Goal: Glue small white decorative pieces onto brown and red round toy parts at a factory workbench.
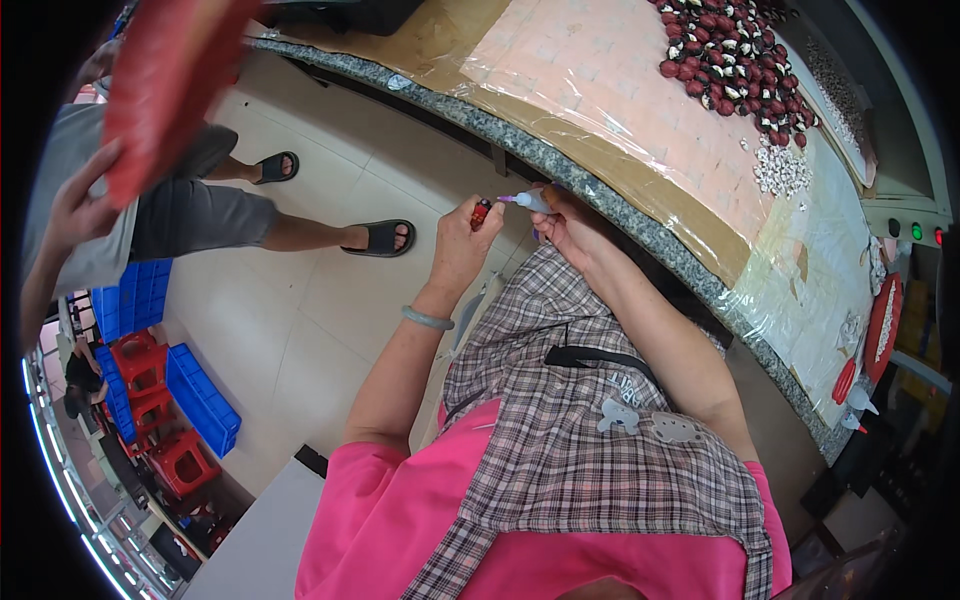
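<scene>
My left hand [465,243] is closed around a small red and black piece [480,213], whose exact kind is too small to make out. Facing it, my right hand [572,228] grips a small whitish squeeze bottle [535,201] with a narrow purple tip. That tip points left and comes close to the piece; whether they touch I cannot tell. Both hands are in front of my checked apron [610,440], just off the near edge of the stone-topped table [640,205].
Dark red, black and white round pieces [730,60] are heaped on the table, beside small white bits [782,170]. A co-worker at left carries a blurred red object [170,90]. Blue crates [203,400] and red stools [183,462] stand on the floor.
</scene>
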Demonstrator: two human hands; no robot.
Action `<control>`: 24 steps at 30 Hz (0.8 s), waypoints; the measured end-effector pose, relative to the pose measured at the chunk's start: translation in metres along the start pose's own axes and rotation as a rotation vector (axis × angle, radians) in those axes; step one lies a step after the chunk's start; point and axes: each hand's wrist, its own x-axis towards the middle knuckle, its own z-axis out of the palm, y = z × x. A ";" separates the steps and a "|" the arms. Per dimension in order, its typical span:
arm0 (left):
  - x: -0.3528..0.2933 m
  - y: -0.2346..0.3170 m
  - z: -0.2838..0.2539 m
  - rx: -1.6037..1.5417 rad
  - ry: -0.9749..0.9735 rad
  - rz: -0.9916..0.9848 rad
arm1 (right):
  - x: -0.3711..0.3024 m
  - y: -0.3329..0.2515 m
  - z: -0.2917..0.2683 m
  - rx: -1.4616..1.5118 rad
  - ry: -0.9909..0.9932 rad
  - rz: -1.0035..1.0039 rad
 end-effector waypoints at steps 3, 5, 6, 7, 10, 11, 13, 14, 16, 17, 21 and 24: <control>-0.001 0.000 -0.003 0.004 0.002 0.011 | 0.001 0.001 0.000 -0.006 0.003 -0.005; -0.005 0.003 -0.009 0.022 0.019 -0.014 | 0.000 0.003 0.004 0.007 -0.003 -0.003; -0.008 0.002 -0.013 0.029 0.030 -0.014 | 0.000 0.004 0.007 0.007 -0.015 -0.001; -0.004 0.013 -0.010 0.068 0.017 -0.001 | 0.001 0.005 -0.001 0.021 0.018 -0.017; -0.003 -0.001 -0.002 0.098 -0.024 -0.022 | 0.002 0.004 -0.015 0.051 0.044 -0.044; -0.006 0.000 -0.006 0.104 -0.036 -0.053 | 0.000 0.002 -0.012 0.071 0.016 -0.054; -0.011 -0.007 -0.011 0.129 -0.019 -0.044 | -0.001 0.002 -0.007 0.086 0.007 -0.056; -0.014 -0.011 -0.012 0.145 -0.008 -0.043 | -0.001 0.003 -0.004 0.095 0.008 -0.051; -0.017 -0.019 -0.012 0.124 -0.006 -0.075 | -0.001 0.004 -0.002 0.092 0.005 -0.045; -0.018 -0.023 -0.012 0.101 -0.008 -0.103 | -0.001 0.004 -0.002 0.089 0.006 -0.043; -0.020 -0.036 -0.008 0.115 -0.023 -0.117 | -0.001 0.004 -0.003 0.086 0.010 -0.053; -0.021 -0.041 -0.007 0.118 -0.046 -0.094 | 0.002 0.005 -0.006 0.082 0.007 -0.039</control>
